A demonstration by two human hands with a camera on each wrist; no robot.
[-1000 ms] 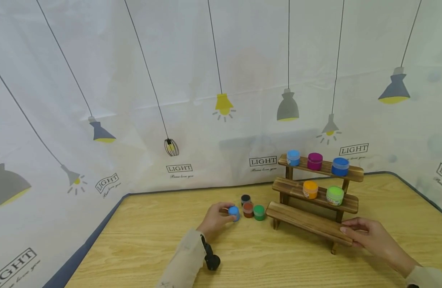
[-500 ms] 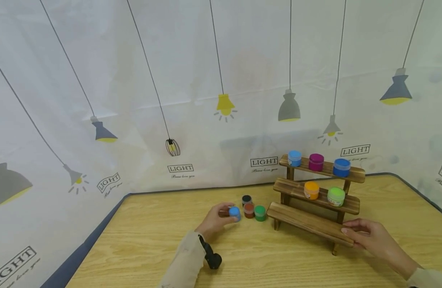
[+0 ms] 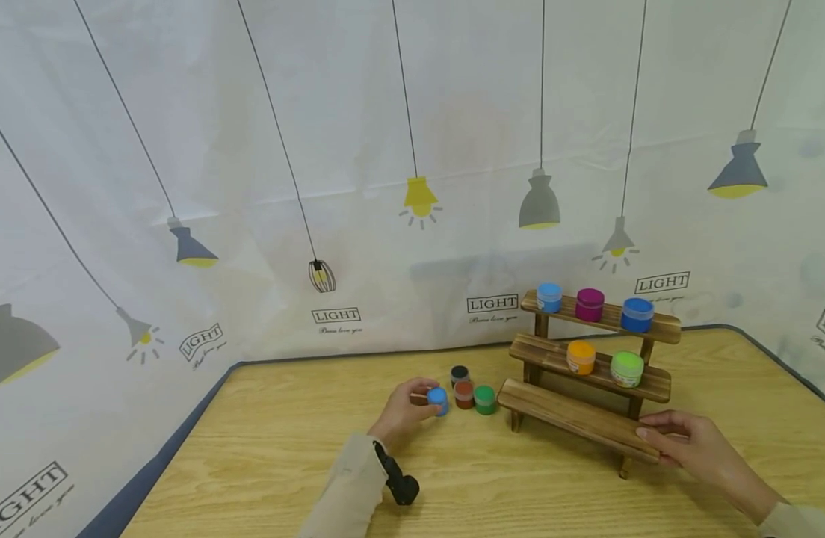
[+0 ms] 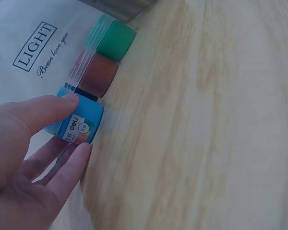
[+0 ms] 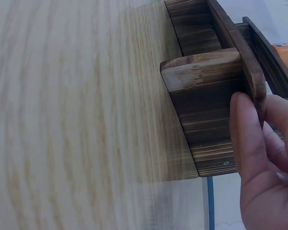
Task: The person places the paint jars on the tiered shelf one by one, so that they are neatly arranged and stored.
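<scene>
Step judged to be in hand: taking up the blue jar (image 3: pixel 439 401), which stood at the left end of a small group on the desk (image 3: pixel 305 463). The next move, on that reading, called for you to lift it clear of the brown jar (image 3: pixel 463 394) just beside it, with the black jar (image 3: pixel 460 374) behind and the green jar (image 3: pixel 484 400) farther right. Your left hand (image 3: pixel 402 411) reached forward, its grip parted only by the jar's width, thumb on one side and fingertips on the other. Right of the group stood the tiered stand (image 3: pixel 547 353): five jars occupied its upper two tiers, while its lowest plank (image 3: pixel 574 415) was bare and seemed the likeliest place for another. At far right, your right hand (image 3: pixel 698 448) reached inward and pinched that plank's right end, thumb and fingers on opposite faces, a hold that probably served to steady the stand.
</scene>
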